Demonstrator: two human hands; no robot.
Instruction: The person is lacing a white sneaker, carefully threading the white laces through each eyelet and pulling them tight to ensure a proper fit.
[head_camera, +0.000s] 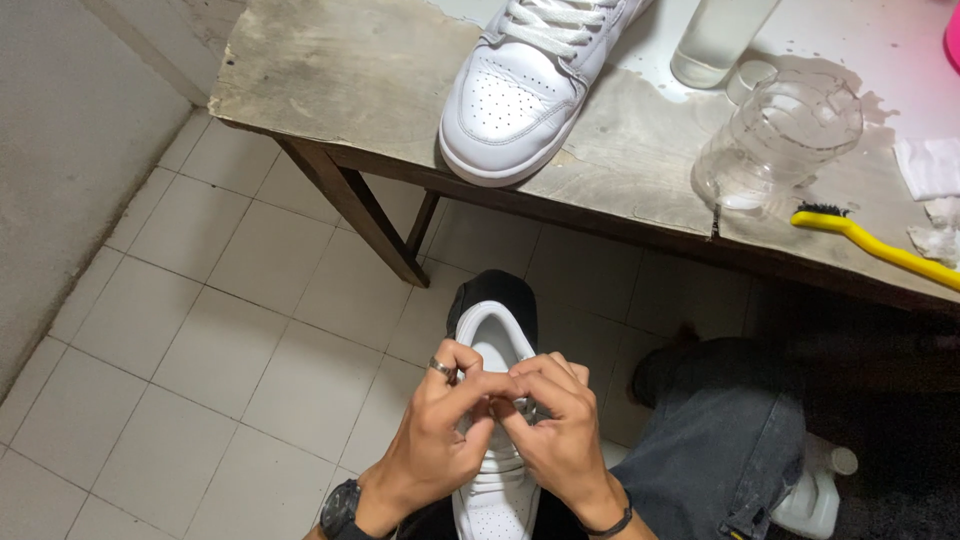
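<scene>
I had both hands, left (440, 425) and right (555, 425), pinched on the shoe's (497, 345) laces (500, 465); a slipping grip could have loosened them.

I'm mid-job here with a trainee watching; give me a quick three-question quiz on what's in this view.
1. True or false: both hands, left hand and right hand, are on the white shoe in the lap.
2. What lies nearest the table's right edge? A) yellow brush B) clear jar lying on its side C) second white shoe
3. Fill in: the second white shoe's toe hangs over the ____ of the wooden table.

Key: 1 true; 2 A; 3 edge.
</scene>
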